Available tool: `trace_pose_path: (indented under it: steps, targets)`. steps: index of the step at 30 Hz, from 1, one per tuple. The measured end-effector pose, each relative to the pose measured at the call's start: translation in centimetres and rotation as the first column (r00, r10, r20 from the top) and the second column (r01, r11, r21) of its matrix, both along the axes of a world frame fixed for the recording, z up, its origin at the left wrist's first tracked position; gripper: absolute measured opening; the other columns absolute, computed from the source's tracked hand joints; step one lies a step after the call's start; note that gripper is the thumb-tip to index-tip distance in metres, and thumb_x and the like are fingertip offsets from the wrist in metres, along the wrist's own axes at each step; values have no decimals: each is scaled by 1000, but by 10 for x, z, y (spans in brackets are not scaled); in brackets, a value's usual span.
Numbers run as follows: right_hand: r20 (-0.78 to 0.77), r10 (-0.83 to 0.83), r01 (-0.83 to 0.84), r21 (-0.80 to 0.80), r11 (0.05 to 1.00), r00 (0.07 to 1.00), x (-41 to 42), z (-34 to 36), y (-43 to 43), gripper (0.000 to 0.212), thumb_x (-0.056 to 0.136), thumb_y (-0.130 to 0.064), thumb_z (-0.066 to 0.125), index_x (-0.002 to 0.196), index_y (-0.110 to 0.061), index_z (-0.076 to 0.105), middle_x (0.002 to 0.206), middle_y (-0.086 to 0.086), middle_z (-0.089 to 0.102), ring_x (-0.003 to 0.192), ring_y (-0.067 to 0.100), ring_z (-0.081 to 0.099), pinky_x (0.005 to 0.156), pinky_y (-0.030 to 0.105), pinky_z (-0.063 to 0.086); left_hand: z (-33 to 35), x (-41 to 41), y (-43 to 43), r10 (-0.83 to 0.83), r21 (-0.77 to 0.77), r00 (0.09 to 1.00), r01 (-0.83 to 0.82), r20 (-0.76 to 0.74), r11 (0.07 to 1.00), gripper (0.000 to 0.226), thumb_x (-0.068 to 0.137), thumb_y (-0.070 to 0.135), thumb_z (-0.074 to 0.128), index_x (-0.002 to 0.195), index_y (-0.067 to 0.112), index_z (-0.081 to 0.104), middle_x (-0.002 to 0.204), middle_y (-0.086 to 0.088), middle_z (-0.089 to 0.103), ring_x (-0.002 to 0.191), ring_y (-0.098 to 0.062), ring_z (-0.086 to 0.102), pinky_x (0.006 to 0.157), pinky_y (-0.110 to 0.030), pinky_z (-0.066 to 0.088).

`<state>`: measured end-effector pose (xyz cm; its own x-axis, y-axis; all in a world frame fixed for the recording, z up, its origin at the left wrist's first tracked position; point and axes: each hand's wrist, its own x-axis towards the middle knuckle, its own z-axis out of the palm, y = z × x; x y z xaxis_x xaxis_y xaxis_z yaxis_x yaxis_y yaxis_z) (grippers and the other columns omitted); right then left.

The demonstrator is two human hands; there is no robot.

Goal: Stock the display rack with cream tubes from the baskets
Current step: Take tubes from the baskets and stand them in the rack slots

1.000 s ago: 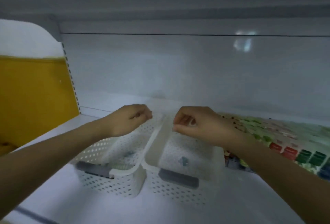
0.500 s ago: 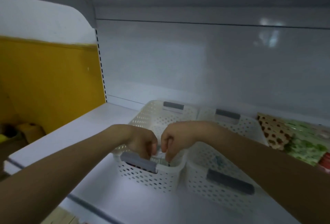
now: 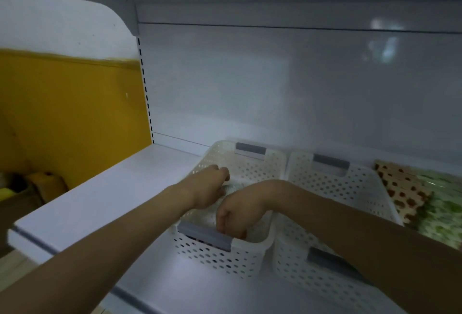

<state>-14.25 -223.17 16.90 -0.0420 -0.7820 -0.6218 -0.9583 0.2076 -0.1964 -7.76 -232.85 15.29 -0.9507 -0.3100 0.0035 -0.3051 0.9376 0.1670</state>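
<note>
One shelf (image 3: 100, 201) carries two white perforated baskets, a left basket (image 3: 250, 171) and a right basket (image 3: 355, 188). Four grey handles (image 3: 250, 148) show, two per basket. Two hands, left hand (image 3: 210, 186) and right hand (image 3: 237, 213), are visible.

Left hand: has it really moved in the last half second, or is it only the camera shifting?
Yes. Against the left basket, the left hand has gone from the near grey handle deeper toward the far grey handle.

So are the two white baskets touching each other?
Touching. The head view shows the rim of the left basket pressed against the side of the right basket, with no gap showing between them.
</note>
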Motion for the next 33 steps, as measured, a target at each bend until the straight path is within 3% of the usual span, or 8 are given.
trace_pose_path:
  steps: [3, 6, 9, 15, 19, 22, 26, 33]
  targets:
    - [-45, 35, -38, -78, 996, 998, 4, -7, -3, 22, 92, -12, 49, 71, -16, 53, 76, -1, 53, 70, 15, 49, 68, 26, 44, 4, -1, 0, 54, 23, 984, -51, -169, 998, 36, 96, 20, 44, 130, 10, 42, 130, -12, 44, 110, -26, 50, 93, -29, 38]
    - [-23, -5, 2, -108, 994, 1000, 2, -10, -4, 23, 90, -15, 54, 95, 4, 66, 95, 16, 64, 78, 25, 53, 71, 29, 46, 9, 1, 1, 54, 55, 945, -38, -322, 998, 36, 94, 18, 49, 128, 8, 45, 128, -13, 52, 112, -26, 51, 88, -23, 37]
    - [89, -144, 164, -279, 946, 986, -9, 4, 1, 22, 83, -15, 64, 96, 3, 65, 85, 10, 59, 69, 15, 49, 55, 19, 41, 18, 6, 1, 169, 255, 875, -55, -454, 965, 40, 90, 14, 57, 127, 6, 46, 121, -11, 60, 101, -22, 58, 78, -19, 40]
    - [559, -327, 619, -479, 622, 761, -38, 40, 26, 17, 84, -11, 62, 101, -12, 58, 95, 1, 64, 83, 12, 64, 83, 31, 53, 42, 15, 6, 411, 775, 810, 83, -419, 627, 29, 87, -3, 56, 114, 8, 52, 98, -5, 58, 80, -17, 59, 64, -28, 54]
    - [840, -263, 846, -354, 398, 475, -59, 54, 61, 5, 86, -7, 60, 85, -12, 60, 87, 3, 67, 82, 15, 65, 82, 28, 53, 59, 15, 24, 389, 860, 833, 183, -393, 475, 23, 87, -5, 51, 93, 17, 54, 95, -4, 59, 88, -19, 60, 72, -30, 53]
    - [925, -201, 928, -266, 261, 322, -76, 66, 97, 4, 86, -6, 59, 87, -10, 60, 87, 8, 66, 80, 18, 65, 81, 30, 55, 68, 7, 44, 407, 892, 831, 211, -379, 400, 20, 92, 0, 44, 88, 18, 53, 92, -5, 59, 85, -15, 61, 71, -30, 53]
    - [926, -212, 950, -307, 57, 312, -92, 83, 160, 3, 87, -9, 60, 87, -12, 60, 85, 4, 67, 76, 15, 65, 72, 24, 57, 75, -11, 75, 387, 924, 853, 245, -349, 294, 12, 96, 13, 42, 95, 13, 54, 89, -5, 58, 82, -17, 64, 71, -33, 52]
    - [918, -252, 918, -355, -175, 307, -110, 78, 267, 8, 89, -12, 58, 82, -16, 59, 82, 1, 64, 74, 14, 60, 67, 23, 48, 84, -54, 154, 141, 869, 892, 364, -428, 337, 9, 91, 14, 55, 99, 17, 55, 94, -3, 65, 78, -12, 69, 71, -24, 56]
